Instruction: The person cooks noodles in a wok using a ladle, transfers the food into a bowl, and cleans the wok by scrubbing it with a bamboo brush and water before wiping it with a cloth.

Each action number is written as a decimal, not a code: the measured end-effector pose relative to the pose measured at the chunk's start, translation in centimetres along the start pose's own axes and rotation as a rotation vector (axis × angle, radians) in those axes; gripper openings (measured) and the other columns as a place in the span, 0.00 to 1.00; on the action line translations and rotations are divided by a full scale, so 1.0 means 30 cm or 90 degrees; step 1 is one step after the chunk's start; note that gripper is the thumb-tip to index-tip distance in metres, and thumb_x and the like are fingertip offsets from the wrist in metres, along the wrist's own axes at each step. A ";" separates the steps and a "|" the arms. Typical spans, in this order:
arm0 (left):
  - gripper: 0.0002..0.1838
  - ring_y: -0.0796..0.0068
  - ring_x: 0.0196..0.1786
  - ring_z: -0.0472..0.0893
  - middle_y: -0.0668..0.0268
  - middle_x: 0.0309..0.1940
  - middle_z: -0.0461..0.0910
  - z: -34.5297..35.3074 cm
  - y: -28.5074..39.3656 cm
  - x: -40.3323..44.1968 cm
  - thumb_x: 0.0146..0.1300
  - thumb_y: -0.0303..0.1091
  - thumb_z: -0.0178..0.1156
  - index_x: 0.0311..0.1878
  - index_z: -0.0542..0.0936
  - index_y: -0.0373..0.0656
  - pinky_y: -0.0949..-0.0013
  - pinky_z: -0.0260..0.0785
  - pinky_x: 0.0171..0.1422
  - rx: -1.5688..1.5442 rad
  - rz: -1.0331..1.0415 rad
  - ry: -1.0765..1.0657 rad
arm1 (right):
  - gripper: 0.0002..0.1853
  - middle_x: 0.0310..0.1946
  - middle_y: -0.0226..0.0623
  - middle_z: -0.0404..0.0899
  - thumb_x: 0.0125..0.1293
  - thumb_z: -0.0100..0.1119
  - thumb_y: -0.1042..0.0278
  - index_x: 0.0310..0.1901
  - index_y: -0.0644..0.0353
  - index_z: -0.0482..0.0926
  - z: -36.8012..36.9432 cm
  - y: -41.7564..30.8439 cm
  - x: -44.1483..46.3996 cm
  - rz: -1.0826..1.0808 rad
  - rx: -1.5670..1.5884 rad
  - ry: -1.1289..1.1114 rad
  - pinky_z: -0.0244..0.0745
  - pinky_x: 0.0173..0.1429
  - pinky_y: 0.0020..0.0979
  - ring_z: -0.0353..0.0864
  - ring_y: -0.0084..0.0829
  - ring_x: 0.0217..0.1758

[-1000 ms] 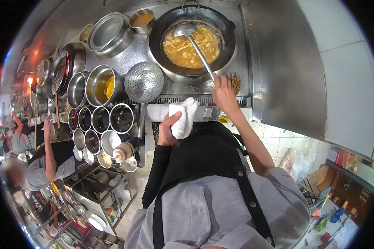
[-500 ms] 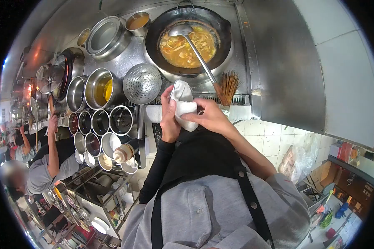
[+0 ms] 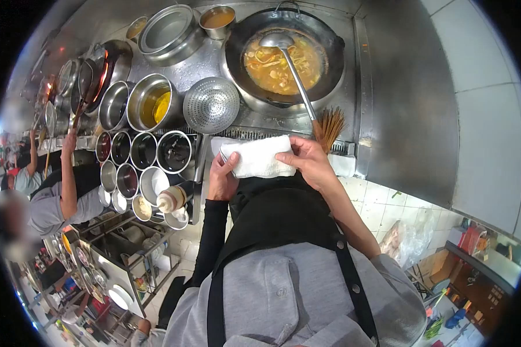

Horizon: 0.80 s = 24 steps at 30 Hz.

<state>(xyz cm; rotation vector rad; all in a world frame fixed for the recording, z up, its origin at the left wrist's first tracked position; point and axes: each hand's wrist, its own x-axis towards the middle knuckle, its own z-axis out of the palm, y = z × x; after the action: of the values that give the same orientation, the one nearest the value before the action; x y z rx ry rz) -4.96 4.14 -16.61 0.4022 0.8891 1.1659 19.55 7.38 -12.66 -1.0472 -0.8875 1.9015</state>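
Between my two hands a folded white cloth (image 3: 259, 158) is held out flat, just in front of my apron. My left hand (image 3: 222, 176) grips its left end, thumb on top. At the opposite end my right hand (image 3: 310, 162) pinches it the same way, the fingers partly hidden behind. Beyond the cloth stands a black wok (image 3: 237, 72) with noodles in orange-brown broth (image 3: 281, 75). A steel ladle (image 3: 298, 81) rests in it, its handle slanting over the rim toward a bamboo brush (image 3: 331, 128) near my right hand.
A perforated strainer (image 3: 211, 105) lies left of the wok, beside a pot of yellow oil (image 3: 154, 107). Several seasoning tins (image 3: 143, 149) and a squeeze bottle (image 3: 171, 199) stand at my left. Farther left a co-worker's arm (image 3: 68, 173) holds a utensil. A steel panel (image 3: 408, 104) rises at the right.
The cloth, bunched and upright before, is now folded into a flat rectangle stretched between my hands. My hands have moved apart. The whole view has shifted, the wok appearing farther right.
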 end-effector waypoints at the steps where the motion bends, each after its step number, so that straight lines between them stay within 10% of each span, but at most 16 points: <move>1: 0.35 0.58 0.65 0.82 0.52 0.63 0.80 0.012 0.001 -0.009 0.68 0.41 0.70 0.70 0.70 0.29 0.53 0.71 0.74 0.016 0.023 0.018 | 0.15 0.44 0.31 0.87 0.66 0.74 0.75 0.53 0.66 0.84 0.004 0.003 0.005 0.020 0.037 0.001 0.78 0.55 0.25 0.84 0.21 0.47; 11: 0.23 0.72 0.53 0.85 0.60 0.52 0.86 0.031 0.086 -0.117 0.67 0.31 0.73 0.61 0.79 0.30 0.67 0.76 0.62 0.102 -0.040 0.012 | 0.16 0.51 0.40 0.87 0.68 0.68 0.80 0.57 0.70 0.83 0.029 -0.016 0.031 0.073 0.069 -0.056 0.80 0.62 0.32 0.86 0.28 0.53; 19: 0.20 0.75 0.48 0.86 0.60 0.51 0.86 0.048 -0.012 -0.075 0.71 0.33 0.69 0.59 0.80 0.27 0.70 0.78 0.54 0.119 0.087 0.183 | 0.13 0.42 0.34 0.89 0.70 0.70 0.73 0.52 0.69 0.86 0.126 -0.024 0.052 0.023 -0.067 -0.042 0.79 0.49 0.25 0.85 0.20 0.42; 24: 0.25 0.72 0.53 0.83 0.62 0.50 0.84 0.135 0.021 -0.117 0.71 0.43 0.70 0.63 0.78 0.36 0.65 0.77 0.57 0.168 0.077 0.030 | 0.18 0.49 0.34 0.87 0.77 0.61 0.70 0.64 0.68 0.80 0.167 -0.004 0.022 0.002 -0.169 -0.158 0.78 0.57 0.27 0.82 0.19 0.51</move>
<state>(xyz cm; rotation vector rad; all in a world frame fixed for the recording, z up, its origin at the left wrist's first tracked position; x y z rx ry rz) -2.61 1.83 -12.36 0.6525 1.0768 1.1752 14.91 6.98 -10.69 -0.9760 -1.3093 1.9818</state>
